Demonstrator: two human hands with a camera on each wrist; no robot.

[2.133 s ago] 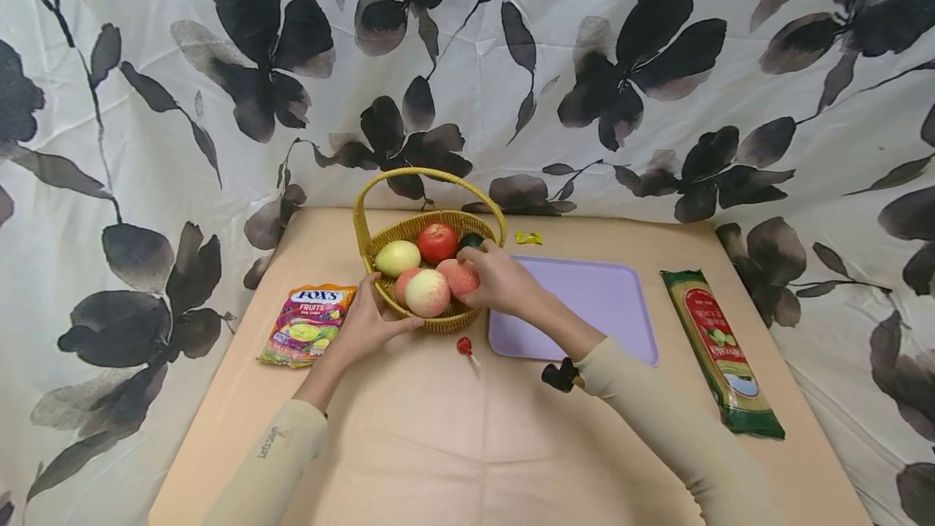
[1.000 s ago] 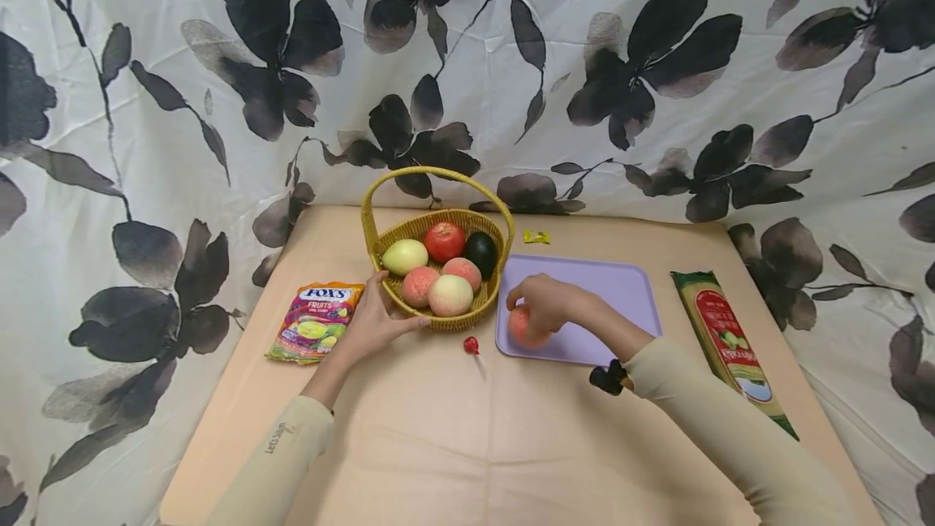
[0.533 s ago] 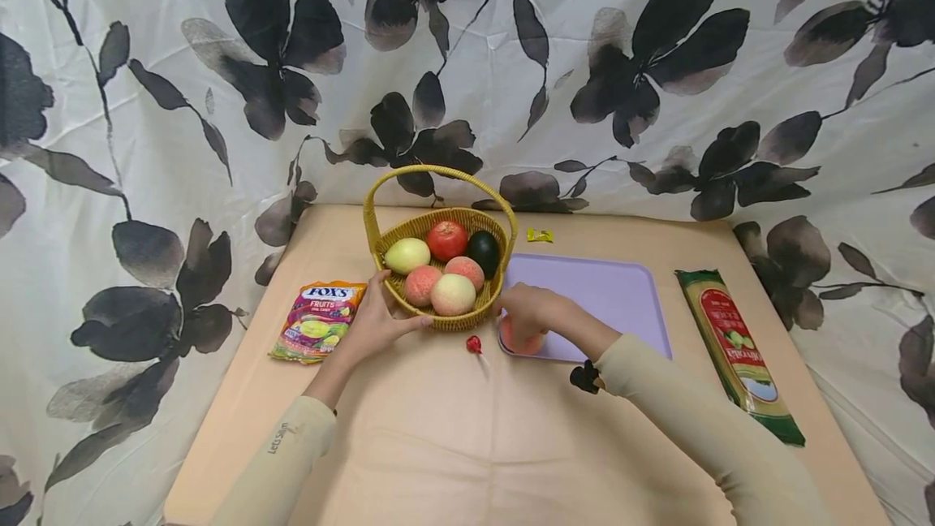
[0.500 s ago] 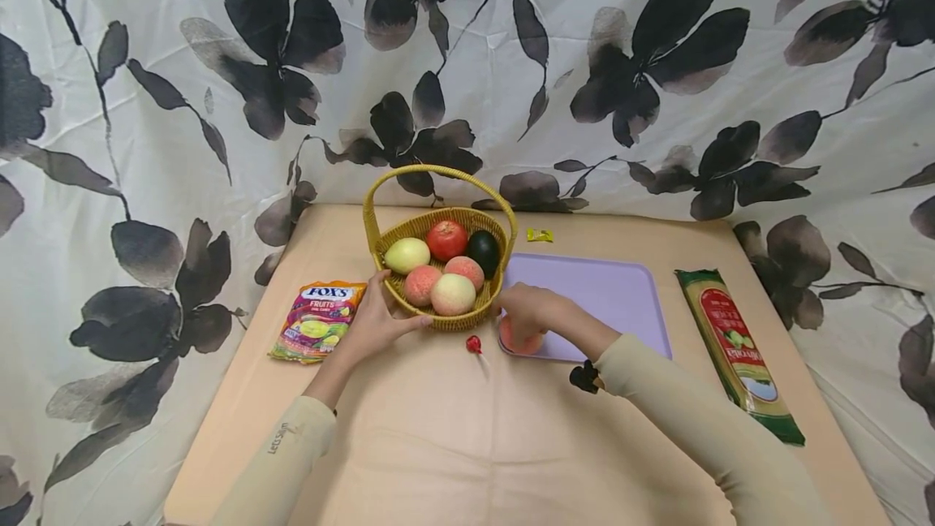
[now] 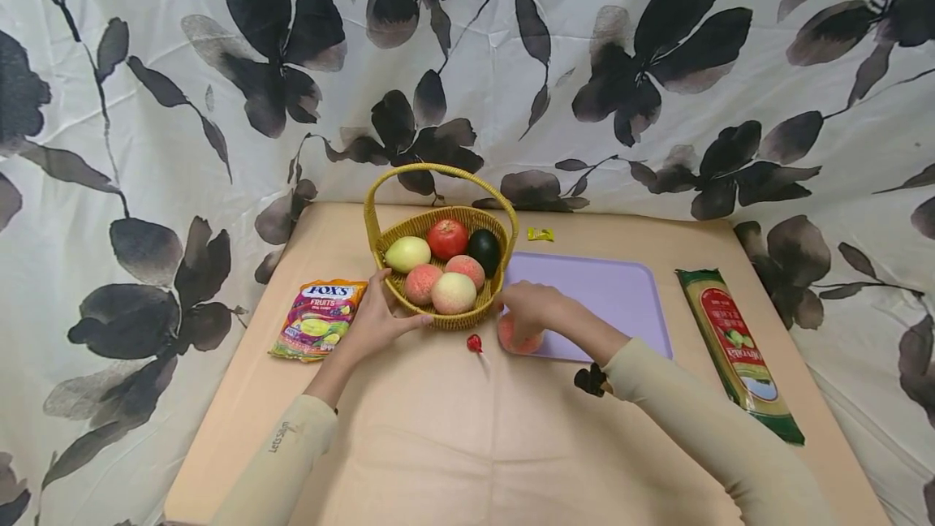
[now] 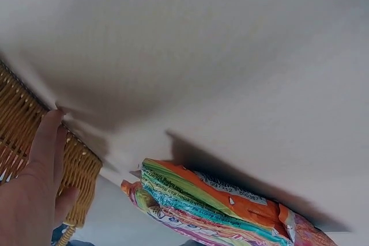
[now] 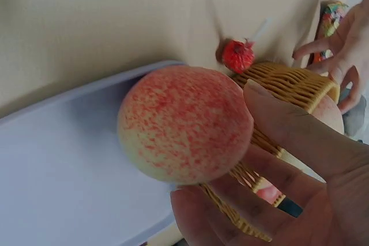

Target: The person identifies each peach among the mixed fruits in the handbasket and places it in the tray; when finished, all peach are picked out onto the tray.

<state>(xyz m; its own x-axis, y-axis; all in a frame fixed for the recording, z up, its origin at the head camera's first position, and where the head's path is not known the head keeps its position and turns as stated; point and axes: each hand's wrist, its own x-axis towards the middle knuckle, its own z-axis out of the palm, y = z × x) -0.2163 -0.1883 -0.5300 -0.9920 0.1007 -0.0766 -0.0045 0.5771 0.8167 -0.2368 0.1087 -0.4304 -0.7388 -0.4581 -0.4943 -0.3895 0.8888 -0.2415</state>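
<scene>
Right hand (image 5: 527,303) cups a peach (image 7: 184,124) from above, fingers (image 7: 300,136) curled round it, at the near-left corner of the lilac tray (image 5: 606,299); contact with the tray floor can't be confirmed. Left hand (image 5: 376,321) braces the wicker basket (image 5: 438,319) wall, fingers straight and flat against the weave, probably to stop it sliding. Peach: round, matte, speckled pink-yellow. Tray: smooth plastic, rounded lip. Red lollipop (image 5: 473,343) lies on the counter just beside the tray's corner.

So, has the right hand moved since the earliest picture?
Yes. The right hand left the basket and now holds a peach at the tray's near-left corner.
</scene>
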